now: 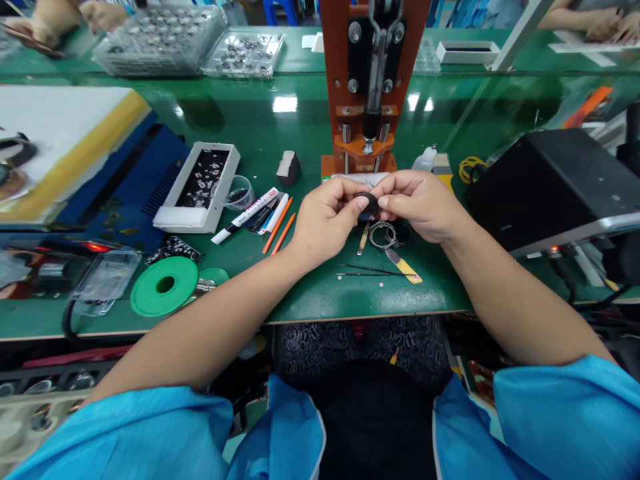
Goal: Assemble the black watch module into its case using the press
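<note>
A small black disc-shaped part [369, 204] is held up just in front of the orange lever press [367, 148]. My left hand [327, 219] is closed around its left side, thumb across its face. The fingers of my right hand [417, 203] pinch at its right edge; whether they also hold something smaller I cannot make out. Beneath the hands lie metal rings [383, 235], a yellow-handled blade [406, 268], a brass-coloured tool [363, 239] and thin dark tweezers [375, 272].
To the left are a white box of small parts [231, 167], a clear cup [240, 193], a marker [245, 215], orange sticks [283, 233] and a green spool [164, 287]. A black machine [545, 183] stands right. Parts trays [160, 40] and other people's hands are across the bench.
</note>
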A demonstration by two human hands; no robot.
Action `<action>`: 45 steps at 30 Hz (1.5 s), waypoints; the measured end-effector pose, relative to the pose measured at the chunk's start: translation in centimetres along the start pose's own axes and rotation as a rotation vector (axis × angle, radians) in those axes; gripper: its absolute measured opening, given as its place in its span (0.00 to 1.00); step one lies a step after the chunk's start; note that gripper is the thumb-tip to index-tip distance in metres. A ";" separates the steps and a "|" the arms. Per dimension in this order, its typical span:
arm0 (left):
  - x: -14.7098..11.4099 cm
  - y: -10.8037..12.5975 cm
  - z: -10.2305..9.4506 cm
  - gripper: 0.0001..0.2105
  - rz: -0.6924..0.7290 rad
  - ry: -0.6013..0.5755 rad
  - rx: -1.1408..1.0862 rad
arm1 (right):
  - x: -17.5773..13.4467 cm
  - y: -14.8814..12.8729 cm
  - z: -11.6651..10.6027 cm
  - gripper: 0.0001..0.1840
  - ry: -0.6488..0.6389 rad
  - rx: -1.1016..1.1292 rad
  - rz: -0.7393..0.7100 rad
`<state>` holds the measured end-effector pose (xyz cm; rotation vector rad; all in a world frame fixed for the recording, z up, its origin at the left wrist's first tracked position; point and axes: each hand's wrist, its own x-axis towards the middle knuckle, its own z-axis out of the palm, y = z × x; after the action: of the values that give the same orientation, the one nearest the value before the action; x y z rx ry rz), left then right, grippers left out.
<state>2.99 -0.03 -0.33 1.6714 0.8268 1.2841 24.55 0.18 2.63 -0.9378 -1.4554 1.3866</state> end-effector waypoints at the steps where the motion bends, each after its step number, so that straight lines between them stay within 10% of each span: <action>1: 0.0 0.0 0.0 0.14 0.000 -0.003 -0.005 | 0.0 0.0 0.0 0.08 0.006 -0.004 0.001; 45: 0.0 -0.1 -0.1 0.16 -0.013 -0.039 0.007 | -0.1 -0.5 0.5 0.15 0.050 -0.092 0.044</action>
<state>2.90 0.02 -0.45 1.6885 0.8185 1.2375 24.16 -0.07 3.13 -1.0611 -1.4789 1.3283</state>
